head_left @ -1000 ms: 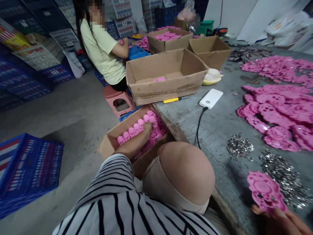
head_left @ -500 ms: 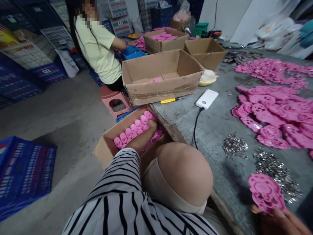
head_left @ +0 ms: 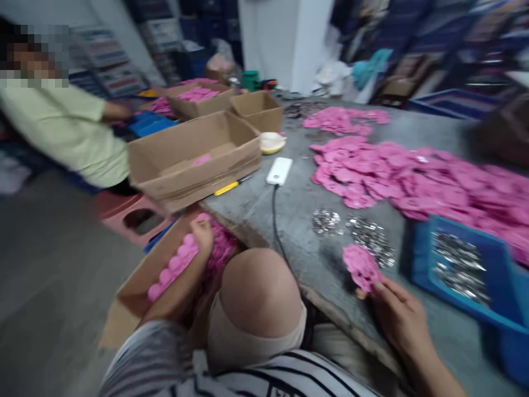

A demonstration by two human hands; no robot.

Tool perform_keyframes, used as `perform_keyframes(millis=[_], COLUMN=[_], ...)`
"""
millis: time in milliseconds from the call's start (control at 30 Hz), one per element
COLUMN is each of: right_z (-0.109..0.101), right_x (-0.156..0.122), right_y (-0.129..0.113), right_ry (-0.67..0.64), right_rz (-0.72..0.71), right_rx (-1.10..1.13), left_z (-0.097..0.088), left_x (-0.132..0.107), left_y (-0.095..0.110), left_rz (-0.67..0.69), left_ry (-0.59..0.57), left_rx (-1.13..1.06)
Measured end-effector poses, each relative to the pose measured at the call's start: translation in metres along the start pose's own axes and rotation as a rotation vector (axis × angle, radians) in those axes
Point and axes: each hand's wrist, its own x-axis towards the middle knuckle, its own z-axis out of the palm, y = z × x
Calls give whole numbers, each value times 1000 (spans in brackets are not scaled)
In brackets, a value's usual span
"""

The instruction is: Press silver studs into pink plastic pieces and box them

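My right hand (head_left: 399,309) pinches a pink plastic piece (head_left: 361,267) by its edge, above the table beside a pile of small shiny metal parts (head_left: 372,240). The piece is flat, with a scalloped outline and small dark holes. My left hand (head_left: 202,234) reaches down into a cardboard box (head_left: 136,275) below the table edge. It is at the far end of a row of round pink pieces (head_left: 173,267), with more pink pieces (head_left: 221,245) on its other side. Blur hides how its fingers are set.
Pink plastic pieces (head_left: 384,171) heap across the table (head_left: 256,209). A blue tray (head_left: 421,264) of metal parts stands at right. A white power bank (head_left: 280,171) with a black cable, a yellow-handled tool (head_left: 226,188) and a large carton (head_left: 194,182) lie ahead. A co-worker (head_left: 61,121) sits at left.
The view has swung right, bringing the blue tray and more of my right forearm into sight. My right hand still holds the pink piece; my left hand remains inside the box.
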Motion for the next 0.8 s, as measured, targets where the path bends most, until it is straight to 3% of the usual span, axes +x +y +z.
perform_keyframes(millis=[100,133,167,200,233,333,367,467,533,633,700,800], right_z=[10,15,21,27,34,54,60,76,80,71,52,16], right_x=[-3,-3,-3,-2,-2,1,1,1,2,8,15,26], right_y=[-8,-12,-17,-23,-28,-39,-41,-39,-33,-20,-12,-6], right_ry=[-47,-55,-69,-86,-106,-176,-202,-280,-288,-215,-78,229], right_rz=[-2,-9,-21,-39,-57,-86,-90,-95,-109,-164,-238,-324], right_rx=[105,146,183,219,254,351,370,347,284,103,-93,-315], left_z=[23,29,35,42,51,93,109,158,184,214,229,240], left_x=[3,0,-3,-8,-13,-25,-26,-27,-27,-27,-29,-32], left_y=[9,16,24,35,47,81,89,93,86,74,70,64], left_rz=[227,430,585,673,681,330,204,-14,-108,-225,-273,-319], left_ry=[236,404,412,328,160,-609,-811,-1191,-1310,-1342,-1309,-1229], left_rx=[62,91,93,72,61,170,185,151,87,-10,-57,-115])
